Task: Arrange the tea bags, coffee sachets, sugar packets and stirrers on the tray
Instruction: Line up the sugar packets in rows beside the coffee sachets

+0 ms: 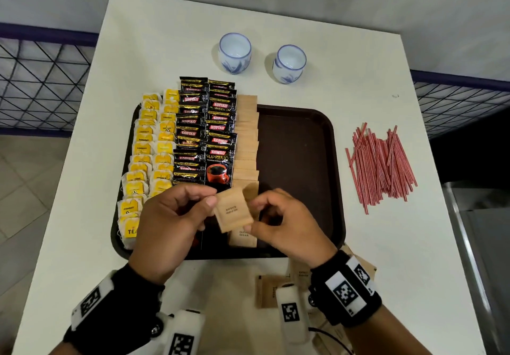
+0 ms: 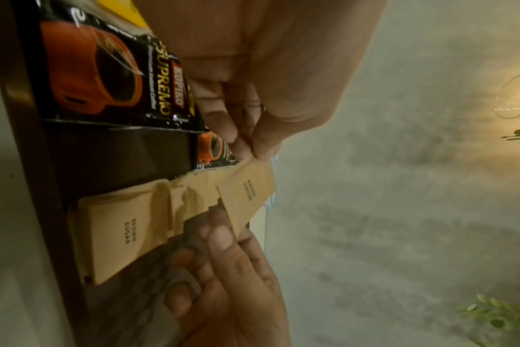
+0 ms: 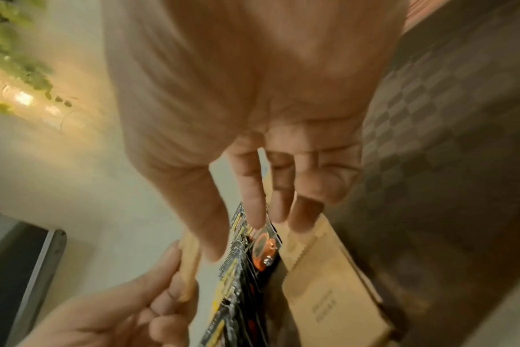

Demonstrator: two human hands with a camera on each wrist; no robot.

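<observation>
Both my hands hold one brown sugar packet (image 1: 233,211) just above the near end of the dark brown tray (image 1: 298,144). My left hand (image 1: 211,197) pinches its left corner, and my right hand (image 1: 252,216) pinches its right edge. The left wrist view shows the same packet (image 2: 246,190) tilted over the sugar column. On the tray lie two columns of yellow tea bags (image 1: 149,144), two columns of black coffee sachets (image 1: 204,131) and one column of sugar packets (image 1: 247,133). The red-striped stirrers (image 1: 380,164) lie in a loose pile on the table, right of the tray.
Two white-and-blue cups (image 1: 234,52) (image 1: 289,63) stand behind the tray. More loose sugar packets (image 1: 266,289) lie on the table near its front edge, partly under my right wrist. The right half of the tray shows bare brown surface. A wire fence runs behind the table on both sides.
</observation>
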